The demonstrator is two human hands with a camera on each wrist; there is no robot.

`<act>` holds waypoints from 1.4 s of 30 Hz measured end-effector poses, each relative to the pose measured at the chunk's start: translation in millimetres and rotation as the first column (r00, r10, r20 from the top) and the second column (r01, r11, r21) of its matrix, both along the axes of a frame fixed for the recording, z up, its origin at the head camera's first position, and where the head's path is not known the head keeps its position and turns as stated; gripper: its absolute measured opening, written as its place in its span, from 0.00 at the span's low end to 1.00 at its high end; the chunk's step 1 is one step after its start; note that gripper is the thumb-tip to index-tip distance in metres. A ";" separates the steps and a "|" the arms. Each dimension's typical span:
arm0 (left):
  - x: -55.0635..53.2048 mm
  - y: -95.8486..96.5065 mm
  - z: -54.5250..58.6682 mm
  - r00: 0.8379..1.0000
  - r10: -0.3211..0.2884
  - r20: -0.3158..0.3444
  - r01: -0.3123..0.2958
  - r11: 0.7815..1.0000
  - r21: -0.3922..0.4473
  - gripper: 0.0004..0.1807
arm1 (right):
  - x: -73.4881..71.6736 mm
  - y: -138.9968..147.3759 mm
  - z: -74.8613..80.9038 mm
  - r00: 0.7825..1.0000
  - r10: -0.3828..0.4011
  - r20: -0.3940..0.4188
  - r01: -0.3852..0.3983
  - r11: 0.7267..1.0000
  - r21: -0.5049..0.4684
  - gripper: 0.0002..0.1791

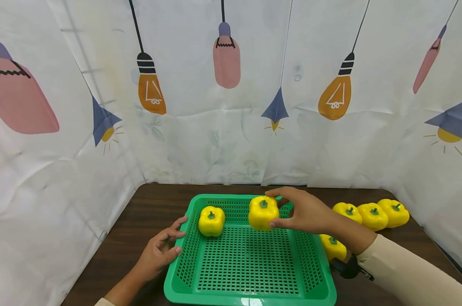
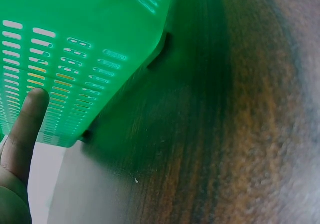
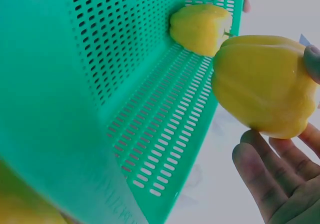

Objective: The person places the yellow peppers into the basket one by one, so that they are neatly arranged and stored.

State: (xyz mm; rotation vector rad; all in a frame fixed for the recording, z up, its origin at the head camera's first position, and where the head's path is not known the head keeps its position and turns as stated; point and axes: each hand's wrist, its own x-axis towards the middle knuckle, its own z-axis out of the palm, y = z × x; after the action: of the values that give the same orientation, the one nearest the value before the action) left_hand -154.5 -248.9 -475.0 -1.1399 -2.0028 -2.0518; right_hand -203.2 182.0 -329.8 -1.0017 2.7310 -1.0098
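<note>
While the right hand [image 1: 305,210] pinches a glossy yellow bell pepper [image 1: 262,216] between thumb and fingers, this pepper sits just right of centre, low in the head frame, over the far part of the green slotted plastic basket [image 1: 248,263]. Whether its underside touches the basket, I cannot tell. Its uniform shape and shine suggest an imitation, so I judge it light, fairly stiff and not easily bruised, though the smooth skin could slip under a loose pinch. The best hold is probably across the broad lobed sides, with the thumb opposite the fingers; the short green stem [image 1: 263,204] looks too small to lift by. The right-wrist view shows the grip taken at one side, with some fingers spread below it.

At the lower left of the head frame, the left hand [image 1: 158,253] rests its loosely spread fingers against the basket's left side, which should steady a thin, light wall. A second yellow pepper [image 1: 211,223] lies inside the basket's far left corner. Four loose peppers [image 1: 372,216] lie on the dark wood-grain table [image 1: 154,208] at the right of the frame.
</note>
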 end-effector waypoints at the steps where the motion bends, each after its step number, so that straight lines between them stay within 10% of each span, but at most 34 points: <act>1: 0.1 -0.1 0.1 1.000 0.000 0.000 0.000 1.000 0.000 0.20 | -0.1 -1.4 -0.1 1.000 0.003 -0.001 -0.003 1.000 -0.001 0.43; 42: 0.8 0.9 -0.5 1.000 0.006 -0.004 -0.006 1.000 0.002 0.20 | -4.0 -50.9 -17.1 0.997 0.052 0.056 -0.053 0.998 0.017 0.42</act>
State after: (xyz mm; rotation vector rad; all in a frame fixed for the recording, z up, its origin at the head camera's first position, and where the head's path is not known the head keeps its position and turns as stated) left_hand -153.8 -248.1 -475.5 -1.1358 -1.9997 -2.0462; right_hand -207.2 131.1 -346.9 -1.0217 2.6499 -0.9872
